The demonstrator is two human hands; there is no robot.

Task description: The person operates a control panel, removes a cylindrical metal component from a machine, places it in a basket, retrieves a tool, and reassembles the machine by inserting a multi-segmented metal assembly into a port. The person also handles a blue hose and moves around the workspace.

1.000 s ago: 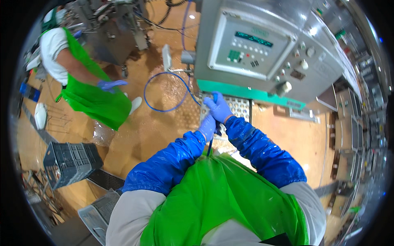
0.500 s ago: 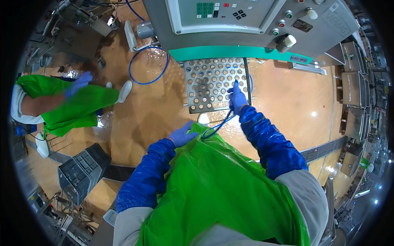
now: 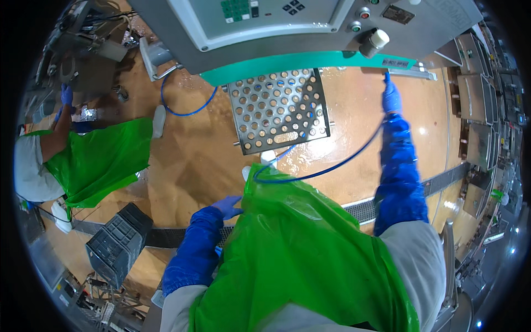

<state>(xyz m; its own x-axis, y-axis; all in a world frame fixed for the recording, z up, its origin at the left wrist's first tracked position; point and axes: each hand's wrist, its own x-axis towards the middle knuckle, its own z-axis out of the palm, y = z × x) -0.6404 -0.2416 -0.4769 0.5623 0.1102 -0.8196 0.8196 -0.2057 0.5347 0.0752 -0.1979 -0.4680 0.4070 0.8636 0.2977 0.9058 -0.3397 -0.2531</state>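
Observation:
My right hand [image 3: 391, 99], in a blue glove, is stretched out to the front right and closed around the end of a thin blue hose [image 3: 343, 164]. From that hand the hose sags in a wide curve back to the front of my green apron [image 3: 310, 238]. The fingertips reach up to the lower edge of the large grey machine [image 3: 249, 47], by its green strip; whether they touch it I cannot tell. My left hand [image 3: 228, 207], gloved too, is beside the apron's left edge with its fingers apart and nothing in them.
Below the machine juts a perforated metal plate [image 3: 254, 117] with round holes. A dark grey crate [image 3: 119, 243] stands at the left, near a floor drain [image 3: 160, 235]. Another person in a green apron [image 3: 105, 157] works at the far left. Metal containers [image 3: 473, 97] line the right side.
My right hand has moved from above the perforated plate to the right and forward, drawing the hose out with it. My left hand is slightly lower. The other person has turned toward the equipment.

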